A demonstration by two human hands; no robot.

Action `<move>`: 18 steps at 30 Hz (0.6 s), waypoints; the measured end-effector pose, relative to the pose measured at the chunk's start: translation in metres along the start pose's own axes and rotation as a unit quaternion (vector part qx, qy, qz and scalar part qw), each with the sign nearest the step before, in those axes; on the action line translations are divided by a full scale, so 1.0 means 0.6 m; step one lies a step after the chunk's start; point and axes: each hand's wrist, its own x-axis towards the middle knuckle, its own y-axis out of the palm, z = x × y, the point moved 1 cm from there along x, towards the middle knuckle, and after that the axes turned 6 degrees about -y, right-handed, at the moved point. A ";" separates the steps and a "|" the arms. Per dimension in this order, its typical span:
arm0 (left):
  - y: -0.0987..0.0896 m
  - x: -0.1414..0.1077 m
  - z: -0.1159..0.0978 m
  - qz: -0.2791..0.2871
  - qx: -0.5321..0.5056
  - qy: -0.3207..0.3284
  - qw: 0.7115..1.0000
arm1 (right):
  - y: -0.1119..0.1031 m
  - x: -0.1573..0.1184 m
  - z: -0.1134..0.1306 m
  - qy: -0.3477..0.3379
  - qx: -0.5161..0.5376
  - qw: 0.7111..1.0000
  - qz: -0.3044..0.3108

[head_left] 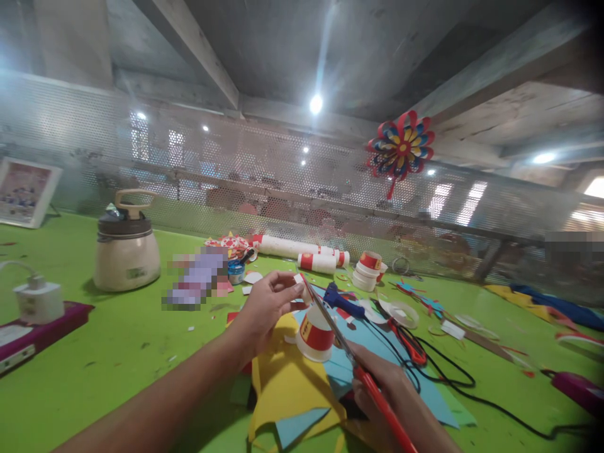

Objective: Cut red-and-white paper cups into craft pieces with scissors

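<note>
Head view, left hand [267,308] holding paper cup [315,336], right hand [389,393] gripping scissors [352,362]

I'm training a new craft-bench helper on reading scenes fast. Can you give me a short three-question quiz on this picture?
1. True or false: the right hand holds red-handled scissors.
2. What does the left hand hold? A) a glue gun B) a red and white paper cup C) a tape roll
3. Fill in: the pinwheel hangs above the ____ table.

Key: 1 true; 2 B, the paper cup, which the blades are cutting into; 3 green.
</note>
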 end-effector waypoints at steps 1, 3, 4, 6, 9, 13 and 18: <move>0.000 0.000 0.000 -0.001 0.003 0.001 1.000 | 0.000 0.000 0.001 0.002 0.000 1.000 0.001; -0.001 0.001 0.000 -0.006 0.014 0.009 1.000 | -0.001 0.001 0.004 0.007 0.007 1.000 -0.003; -0.002 0.001 0.000 -0.009 0.022 0.013 1.000 | 0.000 0.001 0.005 0.009 0.012 1.000 -0.004; -0.002 0.001 0.000 -0.014 0.042 0.020 0.999 | 0.001 0.001 0.006 0.006 0.014 1.000 -0.006; 0.000 -0.001 0.001 -0.020 0.055 0.026 0.998 | 0.004 -0.002 0.005 -0.006 -0.008 1.000 -0.016; 0.002 -0.003 0.002 -0.022 0.039 0.028 0.999 | 0.007 -0.003 0.008 -0.008 -0.013 0.999 -0.030; 0.002 -0.002 0.004 -0.032 0.044 0.033 0.998 | 0.008 -0.002 0.011 -0.006 0.002 1.000 -0.030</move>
